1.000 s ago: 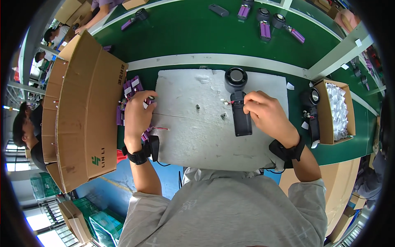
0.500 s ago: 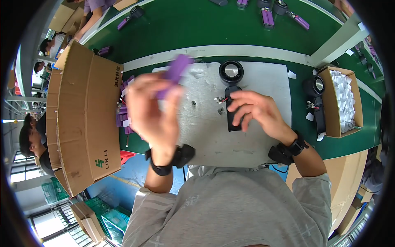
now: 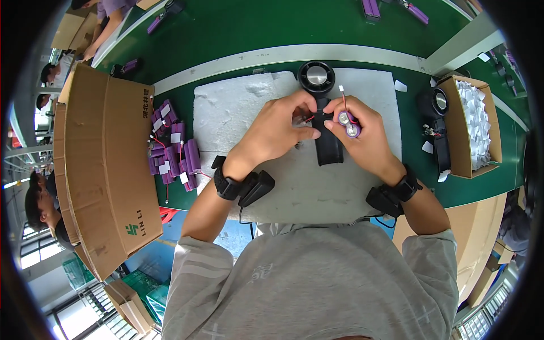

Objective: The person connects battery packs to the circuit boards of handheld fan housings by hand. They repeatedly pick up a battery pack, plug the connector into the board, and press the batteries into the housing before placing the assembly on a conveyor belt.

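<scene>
A black device with a round fan-like head (image 3: 317, 77) and a long open handle (image 3: 328, 148) lies on the white foam sheet (image 3: 238, 96). My left hand (image 3: 269, 130) is curled at the handle's left side, thumb and index finger at its edge. A short red wire shows between these fingers; what they grip is mostly hidden. My right hand (image 3: 365, 133) is closed on a purple two-cell battery pack (image 3: 348, 126), held end-up over the handle's right edge. From the pack a red wire rises to a small white connector (image 3: 341, 88).
Several purple battery packs (image 3: 175, 148) are piled beside a tall cardboard box (image 3: 107, 164) on the left. To the right stand another black device (image 3: 440, 136) and a carton of white pieces (image 3: 473, 127). A grey rail (image 3: 243, 58) crosses behind the foam; another person's arm (image 3: 107, 31) is at far left.
My left hand came down and right to the handle, no longer holding a purple pack. A purple pack is now in my right hand. The black device sits slightly farther back.
</scene>
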Available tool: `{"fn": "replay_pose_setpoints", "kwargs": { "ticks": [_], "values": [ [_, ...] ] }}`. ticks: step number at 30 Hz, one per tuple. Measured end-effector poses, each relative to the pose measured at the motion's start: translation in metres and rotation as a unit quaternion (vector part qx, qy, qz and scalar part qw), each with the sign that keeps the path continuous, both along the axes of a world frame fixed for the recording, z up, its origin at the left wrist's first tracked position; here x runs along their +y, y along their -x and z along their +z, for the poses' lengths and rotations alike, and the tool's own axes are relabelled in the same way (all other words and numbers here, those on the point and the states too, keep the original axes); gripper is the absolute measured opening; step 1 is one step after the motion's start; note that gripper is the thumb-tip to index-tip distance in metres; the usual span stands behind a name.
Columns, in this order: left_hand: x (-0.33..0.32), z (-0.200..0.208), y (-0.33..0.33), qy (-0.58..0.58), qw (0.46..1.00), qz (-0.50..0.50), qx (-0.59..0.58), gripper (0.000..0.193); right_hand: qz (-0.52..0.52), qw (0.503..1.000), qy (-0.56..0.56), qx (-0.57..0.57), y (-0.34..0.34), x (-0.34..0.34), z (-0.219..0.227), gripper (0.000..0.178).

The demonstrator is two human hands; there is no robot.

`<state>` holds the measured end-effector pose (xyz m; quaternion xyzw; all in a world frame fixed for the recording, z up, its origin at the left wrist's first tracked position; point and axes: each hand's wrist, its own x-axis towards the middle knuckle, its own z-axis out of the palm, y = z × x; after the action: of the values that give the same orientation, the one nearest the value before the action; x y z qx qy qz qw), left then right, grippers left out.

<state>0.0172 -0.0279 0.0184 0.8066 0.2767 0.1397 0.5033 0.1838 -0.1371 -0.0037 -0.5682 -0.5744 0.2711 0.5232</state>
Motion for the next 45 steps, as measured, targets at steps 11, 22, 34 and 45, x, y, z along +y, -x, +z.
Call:
{"fn": "replay_pose_setpoints", "kwargs": {
  "ticks": [11,22,34,45],
  "values": [
    [0.01,-0.017,0.009,0.011,0.997,-0.036,-0.068,0.021,-0.005,0.984,-0.066,-0.164,0.0,0.007,-0.003,0.024],
    [0.0,-0.018,0.006,-0.031,0.992,-0.025,-0.12,0.02,-0.014,0.983,-0.053,-0.177,0.001,0.006,-0.006,0.025],
    [-0.007,-0.009,0.007,0.018,0.999,-0.019,-0.044,0.026,-0.019,0.986,-0.022,-0.161,0.003,0.004,0.001,0.021],
    [-0.011,-0.011,0.007,-0.008,0.995,0.0,-0.101,0.023,-0.013,0.98,-0.021,-0.199,0.003,0.004,0.002,0.027]
  ]
}}
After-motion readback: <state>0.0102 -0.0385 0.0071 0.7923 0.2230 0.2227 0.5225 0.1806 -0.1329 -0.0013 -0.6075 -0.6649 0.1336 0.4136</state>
